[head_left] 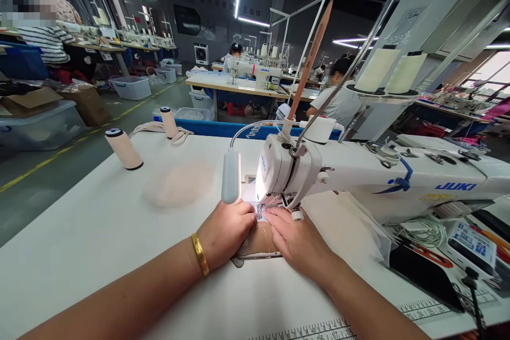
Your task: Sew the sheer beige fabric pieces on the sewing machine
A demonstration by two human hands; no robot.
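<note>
- White sewing machine (pixel 358 175) stands on the desk (pixel 99 234), and its head hangs right over the spot where the hands work.
- A grey lamp (pixel 231 176) on a bendy neck hangs just above the left hand (pixel 225 234).
- Two thread spools (pixel 123 149) stand far back on the left, well apart from the hands. A pale bit of cloth (pixel 179 186) lies between them and the machine.
- Cables and scissors (pixel 432 255) lie to the right.
- The desk is white and smooth, with a ruler (pixel 311 329) printed along the near edge.
- The room is a big workshop with long lights, more machines and other people sitting at desks.
- A small tan piece (pixel 257 241) lies flat under the needle, between both hands.
- The left hand, curled, presses down on its left side; the right hand (pixel 298 239) lies flat on its right side with fingers pointing at the needle.
</note>
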